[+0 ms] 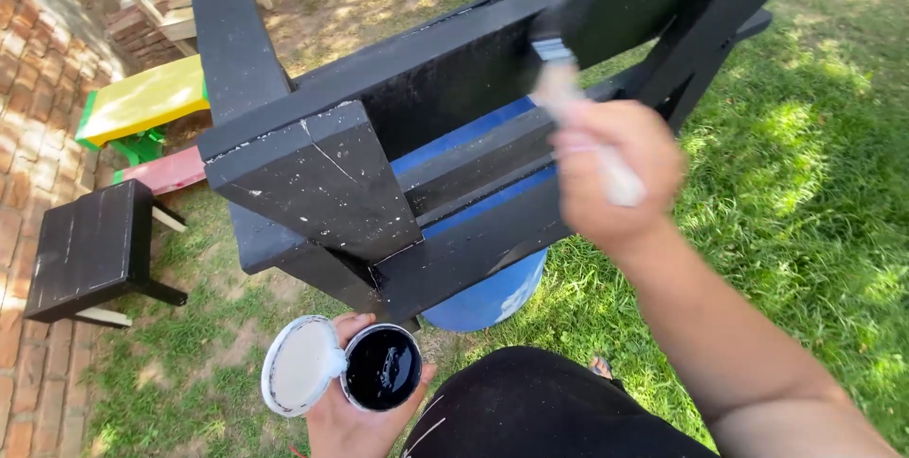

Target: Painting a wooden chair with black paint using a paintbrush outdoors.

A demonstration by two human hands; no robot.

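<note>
Grass and brick paving are lying under a black chair (398,150) tipped over a blue barrel (488,292) at frame centre. Right hand (615,174), fingers closed on a brush (568,89), is painting a top board. Left hand (355,420) is gripping an open paint pot (382,368) at lower centre. Black is covering most boards; white flecks are showing on the near slat.

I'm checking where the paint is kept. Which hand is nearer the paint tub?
Left. The left hand holds the paint tub from below; the right hand is up at the black chair, gripping a brush.
</note>
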